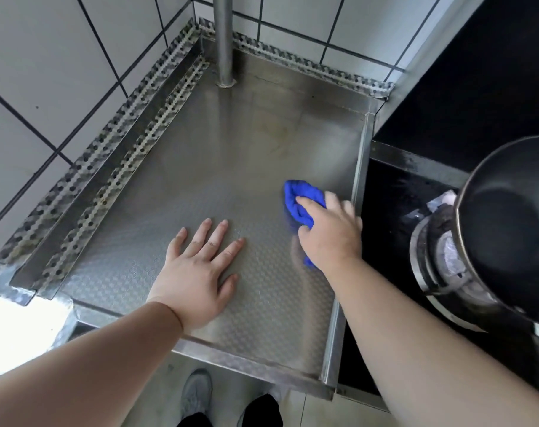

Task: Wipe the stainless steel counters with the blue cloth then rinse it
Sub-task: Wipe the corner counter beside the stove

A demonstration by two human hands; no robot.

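Note:
The stainless steel counter (206,155) fills the middle of the view, with an embossed pattern on its surface and a raised rim. A bunched blue cloth (295,198) lies on it near the right rim. My right hand (329,232) covers the cloth and grips it, fingers curled over its top, pressing it onto the steel. My left hand (197,269) lies flat on the counter to the left of the cloth, fingers straight and spread, holding nothing.
A steel pole (223,41) stands at the counter's back corner against the tiled wall (46,72). Right of the rim is a black stove top (394,217) with a dark pot (508,229) on a burner. My shoes (197,392) show on the floor below.

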